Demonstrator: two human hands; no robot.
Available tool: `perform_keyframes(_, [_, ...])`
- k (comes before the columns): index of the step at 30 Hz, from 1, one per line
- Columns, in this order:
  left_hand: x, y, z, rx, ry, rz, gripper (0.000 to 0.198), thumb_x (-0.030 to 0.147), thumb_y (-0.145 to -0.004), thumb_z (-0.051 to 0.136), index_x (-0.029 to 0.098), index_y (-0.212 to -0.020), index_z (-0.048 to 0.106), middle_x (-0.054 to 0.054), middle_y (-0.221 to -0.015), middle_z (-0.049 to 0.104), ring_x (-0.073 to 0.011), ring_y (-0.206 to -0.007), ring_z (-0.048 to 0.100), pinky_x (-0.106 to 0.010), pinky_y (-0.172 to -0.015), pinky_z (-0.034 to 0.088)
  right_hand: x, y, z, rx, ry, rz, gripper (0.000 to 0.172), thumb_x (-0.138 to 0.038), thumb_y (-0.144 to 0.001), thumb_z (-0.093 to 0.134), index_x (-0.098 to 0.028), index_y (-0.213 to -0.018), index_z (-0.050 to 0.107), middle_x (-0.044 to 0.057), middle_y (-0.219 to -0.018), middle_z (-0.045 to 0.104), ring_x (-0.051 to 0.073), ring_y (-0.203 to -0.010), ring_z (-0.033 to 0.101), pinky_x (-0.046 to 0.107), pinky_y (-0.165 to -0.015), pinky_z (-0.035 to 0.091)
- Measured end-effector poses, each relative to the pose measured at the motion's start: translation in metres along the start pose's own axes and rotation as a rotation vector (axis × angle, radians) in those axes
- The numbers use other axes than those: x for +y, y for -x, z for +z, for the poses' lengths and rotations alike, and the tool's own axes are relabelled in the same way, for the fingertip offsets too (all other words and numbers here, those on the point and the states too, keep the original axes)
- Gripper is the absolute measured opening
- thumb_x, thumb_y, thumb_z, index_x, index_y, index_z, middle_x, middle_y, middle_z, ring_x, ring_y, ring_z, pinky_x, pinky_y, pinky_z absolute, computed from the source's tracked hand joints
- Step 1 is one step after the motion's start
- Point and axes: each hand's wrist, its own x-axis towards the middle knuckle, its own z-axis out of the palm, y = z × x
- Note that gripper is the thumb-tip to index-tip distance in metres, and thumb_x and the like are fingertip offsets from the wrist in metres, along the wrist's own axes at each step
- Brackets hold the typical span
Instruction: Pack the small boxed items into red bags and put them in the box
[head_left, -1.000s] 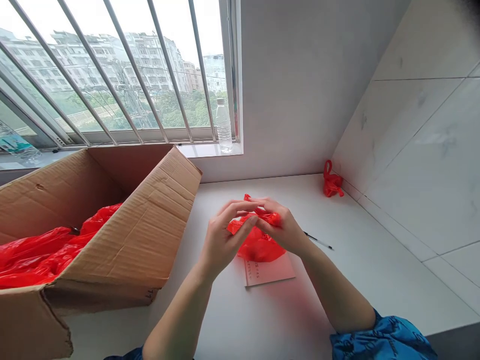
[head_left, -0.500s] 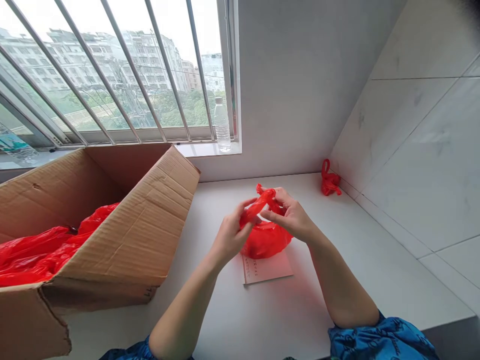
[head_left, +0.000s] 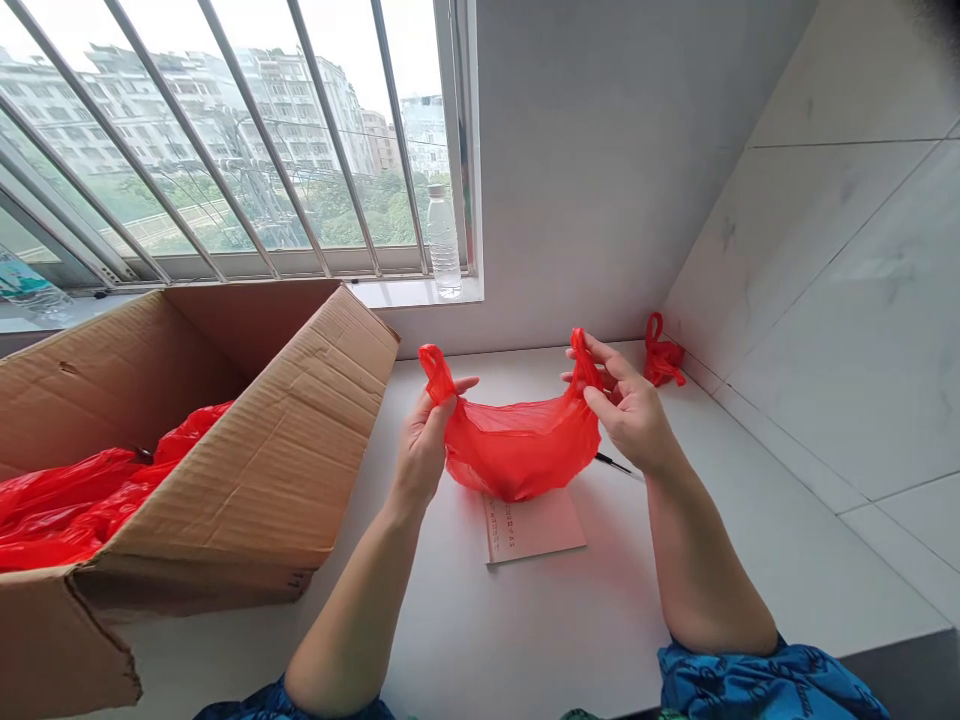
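Note:
A red plastic bag (head_left: 521,445) is stretched between my two hands above the white tabletop. My left hand (head_left: 426,440) pinches it at the left handle loop, thumb on the near side. At the other handle, my right hand (head_left: 626,400) grips the plastic between thumb and fingers. The bag's middle sags between them. Below it lies a booklet (head_left: 536,530) with printed characters along its left side, its upper part covered by the bag. A thin dark pen-like object (head_left: 615,463) shows beside the bag, under my right hand.
A large open cardboard box (head_left: 255,450) on the left holds red plastic bags (head_left: 90,500). Another knotted red bag (head_left: 663,355) rests in the far right corner by the tiled wall. A clear bottle (head_left: 444,245) stands on the sill of the barred window; another bottle (head_left: 30,285) lies at far left.
My hands have moved apart, left and right. The bag, bunched between them before, is now spread out with both handles raised. The pen-like object has come into view.

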Motion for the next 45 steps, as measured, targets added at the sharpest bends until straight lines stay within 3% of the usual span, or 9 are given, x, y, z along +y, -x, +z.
perform_keyframes(4, [0.01, 0.002, -0.008, -0.043, -0.022, 0.056, 0.03, 0.035, -0.092, 0.057, 0.021, -0.114, 0.071, -0.006, -0.095, 0.069, -0.0194, -0.091, 0.062, -0.031, -0.083, 0.05, -0.008, 0.004, -0.007, -0.005, 0.159, -0.026, 0.065, -0.017, -0.089, 0.046, -0.041, -0.149, 0.038, 0.002, -0.14, 0.051, 0.02, -0.126, 0.053, 0.04, -0.101, 0.052])
perform_keyframes(15, [0.05, 0.015, -0.031, -0.73, -0.181, -0.031, 0.027, 0.039, -0.096, 0.053, 0.019, -0.098, 0.072, -0.01, -0.099, 0.071, -0.0243, -0.094, 0.066, -0.034, -0.082, 0.054, -0.04, 0.025, -0.033, -0.415, 0.416, 0.056, 0.078, -0.039, -0.089, 0.061, -0.043, -0.156, 0.019, 0.004, -0.145, 0.052, 0.023, -0.103, 0.064, 0.035, -0.075, 0.062])
perform_keyframes(18, [0.044, 0.016, -0.019, -0.715, -0.099, -0.08, 0.032, 0.042, -0.099, 0.047, 0.019, -0.096, 0.069, -0.009, -0.099, 0.07, -0.023, -0.096, 0.065, -0.033, -0.086, 0.052, -0.039, 0.023, -0.023, -0.474, 0.32, 0.081, 0.084, -0.042, -0.088, 0.064, -0.042, -0.157, 0.015, 0.005, -0.148, 0.051, 0.026, -0.11, 0.064, 0.038, -0.08, 0.06])
perform_keyframes(21, [0.03, 0.019, 0.002, -0.676, -0.057, -0.154, 0.037, 0.048, -0.099, 0.045, 0.018, -0.084, 0.061, -0.005, -0.08, 0.064, -0.0172, -0.073, 0.062, -0.028, -0.066, 0.049, -0.035, 0.02, 0.001, -0.535, 0.188, 0.056, 0.089, -0.046, -0.086, 0.069, -0.04, -0.157, 0.016, 0.006, -0.149, 0.049, 0.029, -0.127, 0.055, 0.043, -0.096, 0.054])
perform_keyframes(24, [0.017, 0.021, 0.016, -0.686, -0.069, -0.203, 0.041, 0.051, -0.098, 0.046, 0.018, -0.075, 0.052, 0.001, -0.062, 0.053, -0.0107, -0.054, 0.048, -0.024, -0.051, 0.036, -0.027, 0.018, 0.027, -0.488, 0.098, 0.063, 0.07, -0.051, -0.09, 0.062, -0.034, -0.152, 0.036, 0.008, -0.14, 0.058, 0.028, -0.126, 0.056, 0.044, -0.102, 0.048])
perform_keyframes(29, [0.008, 0.014, 0.014, -0.607, -0.004, -0.32, 0.036, 0.052, -0.094, 0.053, 0.018, -0.081, 0.055, 0.003, -0.06, 0.047, -0.0094, -0.052, 0.039, -0.023, -0.05, 0.029, -0.012, 0.013, 0.045, -0.337, -0.087, 0.166, 0.048, -0.056, -0.101, 0.036, -0.025, -0.12, 0.069, 0.006, -0.106, 0.065, 0.014, -0.071, 0.059, 0.03, -0.071, 0.053])
perform_keyframes(34, [0.001, 0.005, 0.009, -0.549, 0.253, -0.485, 0.022, 0.042, -0.092, 0.054, 0.021, -0.099, 0.055, 0.004, -0.063, 0.048, -0.0086, -0.054, 0.04, -0.021, -0.054, 0.03, -0.005, 0.007, 0.037, -0.472, -0.294, 0.171, 0.048, -0.054, -0.1, 0.04, -0.019, -0.086, 0.071, 0.005, -0.106, 0.054, 0.009, -0.064, 0.047, 0.026, -0.063, 0.049])
perform_keyframes(38, [0.001, 0.005, 0.009, -0.539, 0.129, -0.357, 0.034, 0.046, -0.089, 0.064, 0.021, -0.11, 0.056, 0.003, -0.072, 0.052, -0.0086, -0.062, 0.046, -0.019, -0.058, 0.034, -0.007, 0.008, 0.028, -0.562, -0.084, 0.067, 0.032, -0.045, -0.099, 0.05, -0.021, -0.09, 0.068, 0.006, -0.104, 0.055, 0.015, -0.085, 0.056, 0.029, -0.075, 0.052])
perform_keyframes(45, [0.002, 0.01, 0.01, -0.524, -0.269, -0.088, 0.026, 0.042, -0.088, 0.065, 0.02, -0.103, 0.067, -0.001, -0.083, 0.064, -0.0129, -0.074, 0.055, -0.022, -0.062, 0.04, -0.011, 0.015, 0.026, -0.369, 0.034, 0.039, 0.022, -0.035, -0.088, 0.069, -0.025, -0.102, 0.055, 0.0, -0.097, 0.058, 0.013, -0.079, 0.059, 0.027, -0.069, 0.053])
